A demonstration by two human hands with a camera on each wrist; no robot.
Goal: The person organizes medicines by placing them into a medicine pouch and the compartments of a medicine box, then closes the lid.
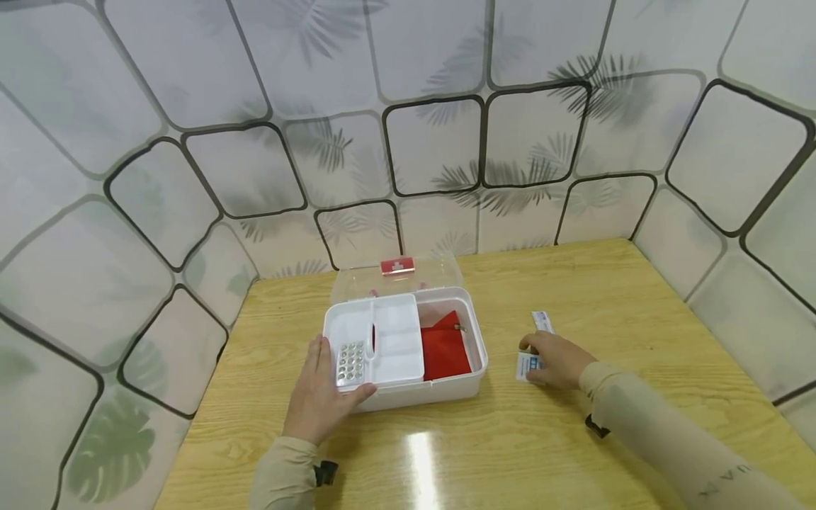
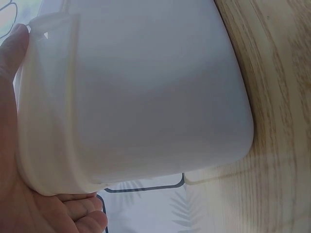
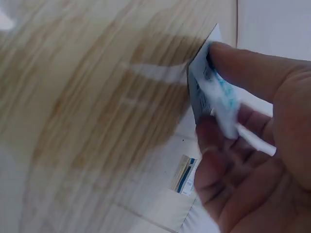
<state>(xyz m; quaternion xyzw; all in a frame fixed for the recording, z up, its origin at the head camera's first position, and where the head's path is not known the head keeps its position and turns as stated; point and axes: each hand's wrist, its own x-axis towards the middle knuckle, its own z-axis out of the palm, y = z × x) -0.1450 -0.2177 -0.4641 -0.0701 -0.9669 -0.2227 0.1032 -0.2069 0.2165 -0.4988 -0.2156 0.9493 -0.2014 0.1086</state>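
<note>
A white first-aid box (image 1: 417, 401) sits on the table, its clear lid tipped back. My left hand (image 1: 321, 397) holds its front left corner, thumb along the front rim and fingers against the left side. In the left wrist view that hand (image 2: 29, 184) wraps the rim of the box (image 2: 155, 97). Off to the right of the box, my right hand (image 1: 556, 360) pinches a small white and blue packet (image 1: 526, 367) between thumb and fingers. Seen from the right wrist, the packet (image 3: 199, 90) is tilted on edge, partly blurred. Another small packet (image 1: 542, 321) lies just beyond the hand.
A white tray (image 1: 398, 333) covers the box's left part, with a blister pack of round silver pieces (image 1: 351, 361) on it. A red pouch (image 1: 445, 352) with a zip lies in the right part. Patterned curtain walls (image 1: 440, 156) border the wooden table (image 1: 484, 453).
</note>
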